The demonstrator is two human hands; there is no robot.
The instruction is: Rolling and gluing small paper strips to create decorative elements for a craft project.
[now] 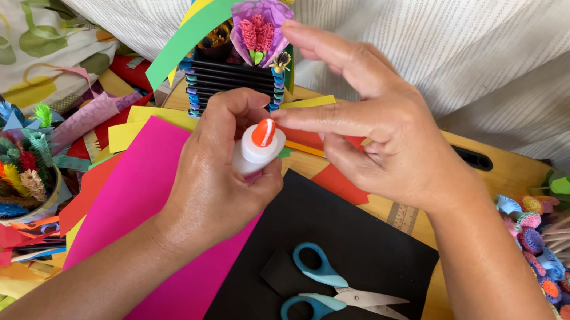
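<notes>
Gripping a small white plastic glue bottle with an orange nozzle (258, 148), the left hand (221, 173) has its fingers clenched around the body, nozzle pointing up. The right hand (391, 134) is partly open: its thumb tip touches the orange nozzle, while the index finger stretches up to the purple paper flower with a pink centre (261, 32), touching or just short of its edge; I cannot tell which. The other fingers curl loosely, holding nothing.

That flower sits at the top of a small black paper basket with blue rolled-paper corners (229, 79), arched by a green and yellow paper strip handle (196, 27); more paper blooms fill it. On the surface below lie a pink paper sheet (139, 207) and a black paper sheet (353, 257) carrying blue-handled scissors (326, 290). At far left, a round bowl (49, 199) holds fringed paper flowers in orange, green and blue.
</notes>
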